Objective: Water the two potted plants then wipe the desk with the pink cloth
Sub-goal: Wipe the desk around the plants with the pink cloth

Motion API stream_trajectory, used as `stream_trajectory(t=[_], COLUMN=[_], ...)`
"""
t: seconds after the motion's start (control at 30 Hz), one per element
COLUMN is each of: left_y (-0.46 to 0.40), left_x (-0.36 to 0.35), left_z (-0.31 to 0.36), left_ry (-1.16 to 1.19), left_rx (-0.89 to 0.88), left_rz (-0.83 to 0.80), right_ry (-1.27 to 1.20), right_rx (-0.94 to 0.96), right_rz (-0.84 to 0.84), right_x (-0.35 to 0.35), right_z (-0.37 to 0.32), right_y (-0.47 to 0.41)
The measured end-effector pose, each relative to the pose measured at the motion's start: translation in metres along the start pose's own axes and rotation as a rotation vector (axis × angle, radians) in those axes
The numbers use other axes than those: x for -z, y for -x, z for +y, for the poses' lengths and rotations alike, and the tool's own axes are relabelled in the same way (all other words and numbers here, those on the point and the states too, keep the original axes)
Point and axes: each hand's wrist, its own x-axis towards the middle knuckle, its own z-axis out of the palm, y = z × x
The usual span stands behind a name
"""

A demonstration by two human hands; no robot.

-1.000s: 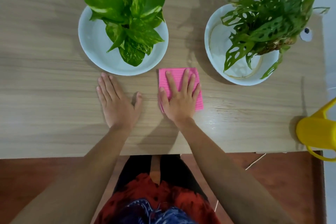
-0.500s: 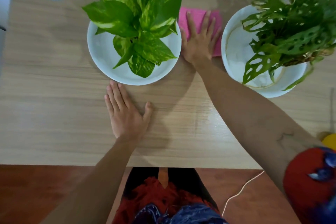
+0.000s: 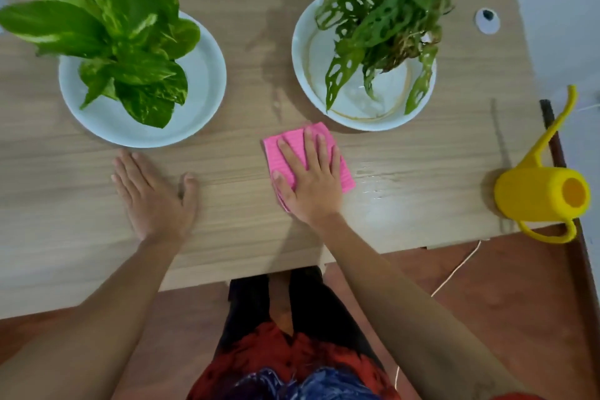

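Looking down from the head view, the right hand (image 3: 308, 178) lies flat on the cloth (image 3: 337, 169), with the fingers spread and the palm pressing it onto the surface (image 3: 422, 146). It does not grip the cloth; it only holds it down. The cloth is between the two plants, just near of the right plant's saucer (image 3: 302, 75), and I cannot tell if its far corner touches the saucer. The left hand (image 3: 156, 191) is open and empty, resting flat on the surface just near of the left saucer (image 3: 211, 81).

The cloth looks thin, soft and light, folded in a small square with a ribbed face. I judge that it will bunch or slide out if it is pushed only by the fingertips, so the best hold is the whole flat palm on the middle, with the fingers over the far edge. If it is damp, it will drag more on the wood.

Right of the cloth, the surface shines with a wet patch (image 3: 373, 185), so this part probably needs the next stroke. The watering can (image 3: 542, 195) stands at the right edge of the surface, well apart from both hands. The saucers look hard and breakable, and the right one seems to hold some water, so strokes close to them should be gentle.
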Motion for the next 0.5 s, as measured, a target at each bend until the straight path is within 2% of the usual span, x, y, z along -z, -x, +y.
stream_trajectory(t=[0.07, 0.23, 0.37, 0.5], left_y=[0.006, 0.043, 0.062, 0.067], left_x=[-0.003, -0.021, -0.034, -0.038], left_z=[0.006, 0.077, 0.128, 0.132], left_ry=[0.010, -0.011, -0.040, -0.097], left_rx=[-0.008, -0.205, -0.166, -0.155], left_rz=[-0.003, -0.105, -0.130, -0.114], right_ry=[0.005, -0.023, -0.044, -0.061], right_rx=[-0.046, -0.216, -0.336, -0.414], right_rz=[0.044, 0.098, 0.074, 0.051], right_x=[-0.001, 0.003, 0.014, 0.030], right_z=[0.034, 0.123, 0.178, 0.218], right_y=[0.018, 0.038, 0.022, -0.013])
